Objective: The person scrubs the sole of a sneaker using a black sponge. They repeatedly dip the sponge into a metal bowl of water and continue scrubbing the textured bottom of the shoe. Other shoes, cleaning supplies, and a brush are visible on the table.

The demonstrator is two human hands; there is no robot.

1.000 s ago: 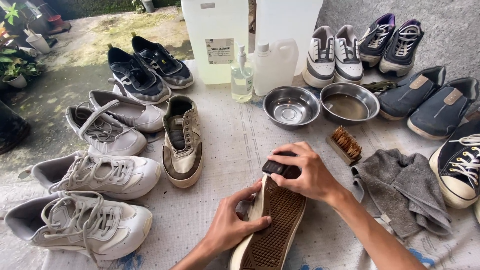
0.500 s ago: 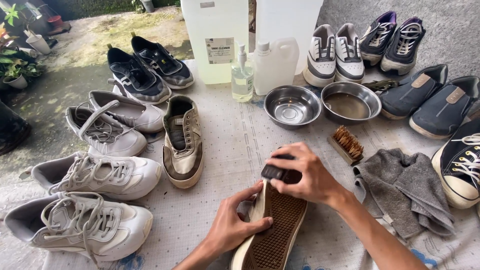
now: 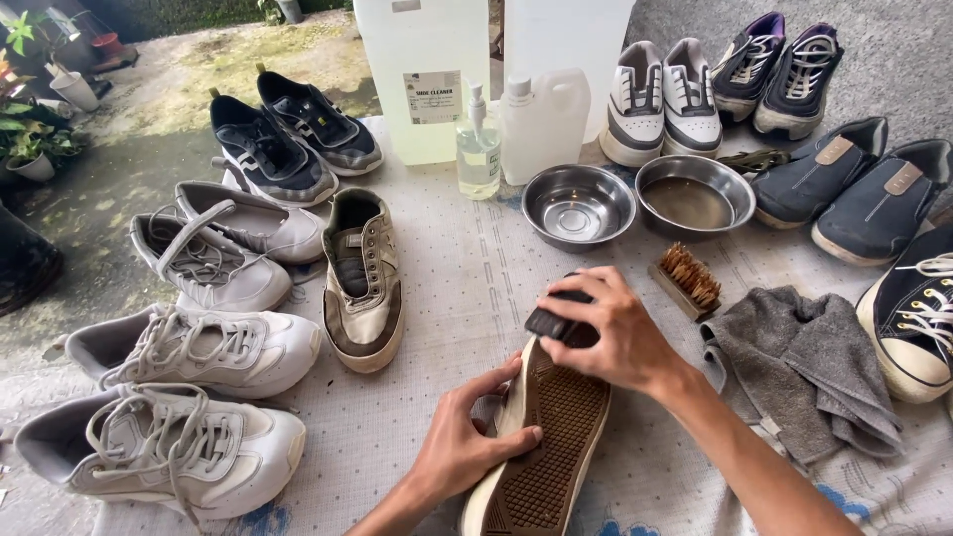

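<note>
Brown waffle-textured rubber sole of upturned shoe point(image 3: 551, 437), left hand point(image 3: 462, 452) gripping its edge, right hand point(image 3: 615, 333) clenched around dark brush point(image 3: 556, 323).

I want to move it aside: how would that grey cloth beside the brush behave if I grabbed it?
The grey cloth lies crumpled in soft folds, so it is probably floppy and would drape. It looks thin, likely light. It should not roll or tip.

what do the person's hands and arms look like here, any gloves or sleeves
Both are bare. The left hand and right hand wear no gloves, and no rings, watch or wristband show. The forearms are uncovered as far as the bottom edge of the picture, so no sleeve is in view. The fingernails are short and plain, with no marks or tape visible on either hand.
</note>
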